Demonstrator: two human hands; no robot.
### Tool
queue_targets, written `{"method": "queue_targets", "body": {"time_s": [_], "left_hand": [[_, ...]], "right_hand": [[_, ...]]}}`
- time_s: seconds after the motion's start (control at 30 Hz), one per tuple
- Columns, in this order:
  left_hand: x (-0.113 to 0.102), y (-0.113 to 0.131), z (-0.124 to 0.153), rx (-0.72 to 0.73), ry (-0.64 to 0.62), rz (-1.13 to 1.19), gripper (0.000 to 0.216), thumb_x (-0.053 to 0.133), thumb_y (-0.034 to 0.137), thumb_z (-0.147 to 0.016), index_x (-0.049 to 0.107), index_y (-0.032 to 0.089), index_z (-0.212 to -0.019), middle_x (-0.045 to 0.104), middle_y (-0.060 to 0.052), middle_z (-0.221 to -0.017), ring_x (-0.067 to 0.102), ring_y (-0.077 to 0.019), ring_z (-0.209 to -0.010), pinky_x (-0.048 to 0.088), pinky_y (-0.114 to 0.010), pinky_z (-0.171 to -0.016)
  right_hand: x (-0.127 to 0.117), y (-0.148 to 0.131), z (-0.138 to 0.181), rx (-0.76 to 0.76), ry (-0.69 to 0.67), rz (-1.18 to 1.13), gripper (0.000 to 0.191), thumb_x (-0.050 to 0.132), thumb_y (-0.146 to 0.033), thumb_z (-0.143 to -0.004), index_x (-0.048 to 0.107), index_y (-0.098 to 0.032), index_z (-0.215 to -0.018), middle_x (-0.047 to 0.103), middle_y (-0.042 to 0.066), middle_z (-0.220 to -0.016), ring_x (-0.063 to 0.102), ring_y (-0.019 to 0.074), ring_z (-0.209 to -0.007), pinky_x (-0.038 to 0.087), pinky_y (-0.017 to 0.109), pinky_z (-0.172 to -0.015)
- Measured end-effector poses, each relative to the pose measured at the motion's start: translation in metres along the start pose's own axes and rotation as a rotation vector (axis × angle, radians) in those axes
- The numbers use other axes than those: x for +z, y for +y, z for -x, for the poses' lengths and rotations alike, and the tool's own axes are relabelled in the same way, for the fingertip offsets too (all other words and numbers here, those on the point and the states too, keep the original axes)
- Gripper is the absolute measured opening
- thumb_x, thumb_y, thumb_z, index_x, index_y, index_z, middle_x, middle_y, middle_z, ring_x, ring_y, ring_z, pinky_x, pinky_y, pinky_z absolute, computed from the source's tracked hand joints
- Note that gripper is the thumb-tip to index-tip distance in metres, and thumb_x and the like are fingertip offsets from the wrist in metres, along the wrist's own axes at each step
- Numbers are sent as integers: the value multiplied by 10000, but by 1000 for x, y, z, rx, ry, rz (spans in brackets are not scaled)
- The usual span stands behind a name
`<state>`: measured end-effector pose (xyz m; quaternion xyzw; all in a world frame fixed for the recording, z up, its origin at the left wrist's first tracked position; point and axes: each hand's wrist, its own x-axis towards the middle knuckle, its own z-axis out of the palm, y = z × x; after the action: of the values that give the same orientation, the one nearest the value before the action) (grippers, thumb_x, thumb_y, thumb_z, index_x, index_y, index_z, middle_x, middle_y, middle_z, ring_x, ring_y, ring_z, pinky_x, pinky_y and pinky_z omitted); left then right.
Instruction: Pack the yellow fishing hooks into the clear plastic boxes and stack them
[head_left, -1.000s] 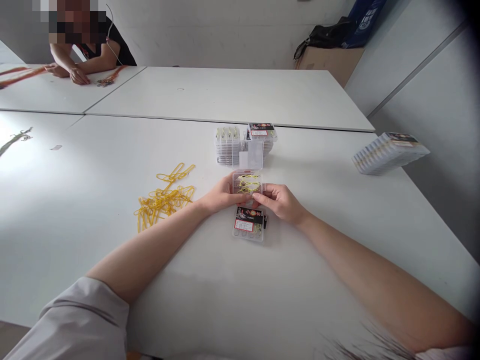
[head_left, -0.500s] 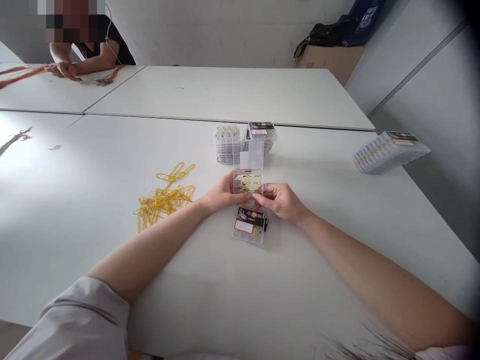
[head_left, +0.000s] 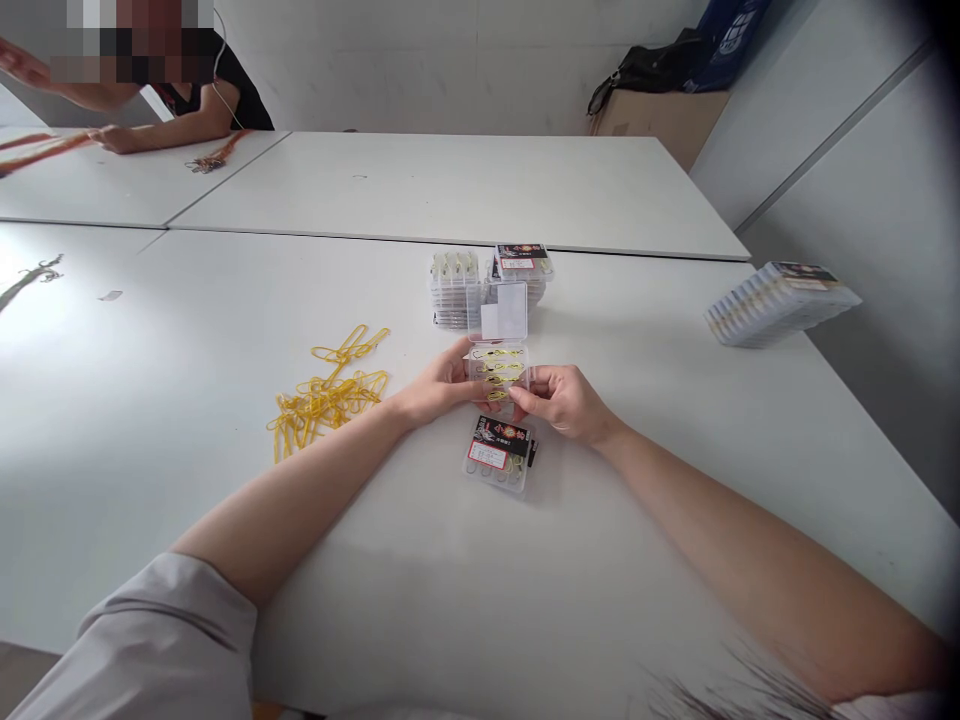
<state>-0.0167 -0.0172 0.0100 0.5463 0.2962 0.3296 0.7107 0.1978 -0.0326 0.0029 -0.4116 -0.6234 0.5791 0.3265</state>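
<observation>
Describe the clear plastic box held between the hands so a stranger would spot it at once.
On the near white table, find the wearer's left hand and right hand. Between them is a rectangular clear plastic box holding rows of yellow strands. Unlike the clear plastic box with a black-and-white label lying shut nearer the wearer, its transparent lid stands open.

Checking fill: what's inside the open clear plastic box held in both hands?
In the box: yellow-green corded hooks in rows. The left hand and right hand cover its near corners; anything under them is hidden.
</observation>
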Motion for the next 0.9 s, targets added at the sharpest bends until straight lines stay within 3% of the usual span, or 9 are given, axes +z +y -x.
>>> {"method": "queue_targets", "body": {"time_s": [0.3, 0.9], "left_hand": [[6, -1, -1, 37, 49, -156, 657, 833, 324, -746, 451, 173, -1259, 627, -14, -884, 597, -118, -708, 490, -237, -606], [9, 0, -1, 20, 70, -184, 718, 833, 326, -713, 415, 173, -1277, 579, 26, -798, 534, -85, -597, 456, -223, -559]], "right_hand": [[0, 0, 1, -33, -18, 83, 260, 691, -413, -831, 694, -166, -749, 743, 48, -712, 696, 187, -669, 534, 288, -653], [7, -1, 5, -50, 79, 235, 241, 656, -363, -802, 607, -172, -664, 562, -14, -570, 487, 112, -531, 371, 249, -508]]}}
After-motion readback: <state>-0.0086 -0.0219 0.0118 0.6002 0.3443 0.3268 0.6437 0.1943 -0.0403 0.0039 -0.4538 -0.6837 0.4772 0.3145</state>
